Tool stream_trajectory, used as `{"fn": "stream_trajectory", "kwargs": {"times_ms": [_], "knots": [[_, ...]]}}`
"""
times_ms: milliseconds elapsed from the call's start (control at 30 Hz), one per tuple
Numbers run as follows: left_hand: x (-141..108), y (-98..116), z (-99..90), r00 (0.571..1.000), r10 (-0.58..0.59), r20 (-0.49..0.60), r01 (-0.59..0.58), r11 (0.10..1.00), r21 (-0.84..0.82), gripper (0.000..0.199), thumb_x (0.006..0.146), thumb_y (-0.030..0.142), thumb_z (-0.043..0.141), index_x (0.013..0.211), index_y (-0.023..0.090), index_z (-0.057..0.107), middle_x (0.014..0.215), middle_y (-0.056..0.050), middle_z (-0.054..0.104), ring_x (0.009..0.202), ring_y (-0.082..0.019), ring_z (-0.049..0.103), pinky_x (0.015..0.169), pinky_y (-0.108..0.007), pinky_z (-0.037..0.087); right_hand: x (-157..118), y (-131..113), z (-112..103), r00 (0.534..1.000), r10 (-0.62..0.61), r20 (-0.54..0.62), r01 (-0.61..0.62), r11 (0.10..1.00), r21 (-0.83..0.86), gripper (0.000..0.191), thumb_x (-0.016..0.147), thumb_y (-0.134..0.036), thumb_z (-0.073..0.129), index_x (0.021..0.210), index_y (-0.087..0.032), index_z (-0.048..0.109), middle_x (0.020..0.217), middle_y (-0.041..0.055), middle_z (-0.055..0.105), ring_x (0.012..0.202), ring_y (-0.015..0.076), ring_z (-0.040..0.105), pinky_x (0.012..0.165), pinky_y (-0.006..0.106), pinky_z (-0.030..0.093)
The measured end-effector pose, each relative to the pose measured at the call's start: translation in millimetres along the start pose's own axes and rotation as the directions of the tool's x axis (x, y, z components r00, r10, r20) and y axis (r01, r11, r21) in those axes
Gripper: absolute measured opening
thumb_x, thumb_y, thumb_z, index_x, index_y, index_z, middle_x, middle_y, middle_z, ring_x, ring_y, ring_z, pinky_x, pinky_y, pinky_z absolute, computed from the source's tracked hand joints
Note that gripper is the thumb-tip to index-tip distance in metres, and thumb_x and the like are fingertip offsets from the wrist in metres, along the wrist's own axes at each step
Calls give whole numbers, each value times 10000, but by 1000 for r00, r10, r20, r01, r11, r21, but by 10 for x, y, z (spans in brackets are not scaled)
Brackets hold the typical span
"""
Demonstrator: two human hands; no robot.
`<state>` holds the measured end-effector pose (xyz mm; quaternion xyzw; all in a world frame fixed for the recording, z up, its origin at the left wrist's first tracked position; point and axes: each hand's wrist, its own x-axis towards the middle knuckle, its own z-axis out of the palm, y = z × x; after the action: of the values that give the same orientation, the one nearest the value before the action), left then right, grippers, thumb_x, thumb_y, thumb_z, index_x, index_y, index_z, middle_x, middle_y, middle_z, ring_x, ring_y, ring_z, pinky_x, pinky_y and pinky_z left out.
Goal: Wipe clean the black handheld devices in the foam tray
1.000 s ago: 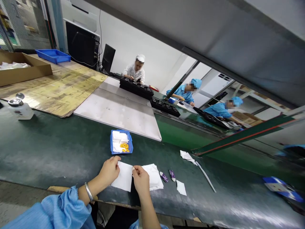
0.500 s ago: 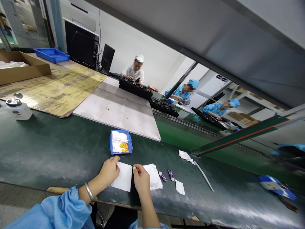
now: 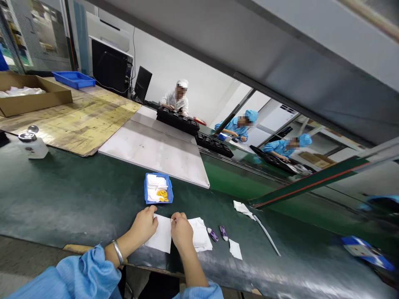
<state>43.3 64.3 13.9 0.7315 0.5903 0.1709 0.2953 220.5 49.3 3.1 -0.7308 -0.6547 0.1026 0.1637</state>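
A white square sheet (image 3: 160, 236) lies on the dark green bench between my hands. My left hand (image 3: 145, 224) rests on its left edge, fingers bent, a metal bangle at the wrist. With fingers pinched together, my right hand (image 3: 181, 228) touches the sheet's upper right corner; what sits between the fingertips is too small to tell. Right of that hand is a stack of white sheets (image 3: 201, 235). Beyond the hands stands a small blue tray (image 3: 171, 189) with folded white pieces and yellow rings (image 3: 162, 195).
Two purple-and-white items (image 3: 223, 232) and a small white piece (image 3: 235, 249) lie right of the stack. Farther right is a white tube (image 3: 267, 235). A dispenser bottle (image 3: 35, 146) stands at left. Three people work across the bench, near black trays (image 3: 177, 120).
My right hand has shifted slightly left onto the sheet's corner, and its fingers have closed in more. My left hand has stayed at the left edge. The view has tilted slightly.
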Motion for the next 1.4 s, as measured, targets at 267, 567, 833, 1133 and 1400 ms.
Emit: {"fn": "stream_trajectory", "kwargs": {"times_ms": [267,567,833,1133,1400], "knots": [[61,68,42,996,-1,84,-12,990,144,378,885,65,500,1253,137,546,1132,-114,628,1009,-234,639,896,-370,475,-103,73,36,970,-211,-122,210,977,-26,211,867,-59,417,869,-207,568,893,36,562,773,171,573,664,263,384],[-18,151,-92,994,62,95,-86,958,273,294,887,62,427,984,208,663,968,-83,581,839,-213,651,750,-326,486,-300,114,-36,863,-426,-272,432,901,-40,202,907,-113,380,896,-194,565,899,56,566,807,182,559,728,288,441],[-188,166,-437,961,275,-37,-256,930,262,307,979,153,379,957,215,679,1090,-106,547,1056,-248,498,855,-354,451,-331,37,-384,782,-449,-431,485,874,-30,220,939,-129,369,954,-184,582,925,86,579,868,194,572,777,309,456],[-670,-187,-309,950,302,72,-309,945,104,233,948,169,504,847,223,707,975,-60,611,942,-205,551,782,-314,441,-982,123,-22,870,-451,-202,479,870,121,220,917,-105,391,938,-221,576,913,56,587,793,180,590,698,280,456],[-433,-236,-355,975,173,139,-168,985,-46,139,858,185,575,846,218,710,931,-21,645,849,-156,621,743,-244,442,-783,38,-171,965,-263,-11,251,904,346,153,930,-189,405,861,-216,538,860,29,577,781,164,579,700,262,430]]}}
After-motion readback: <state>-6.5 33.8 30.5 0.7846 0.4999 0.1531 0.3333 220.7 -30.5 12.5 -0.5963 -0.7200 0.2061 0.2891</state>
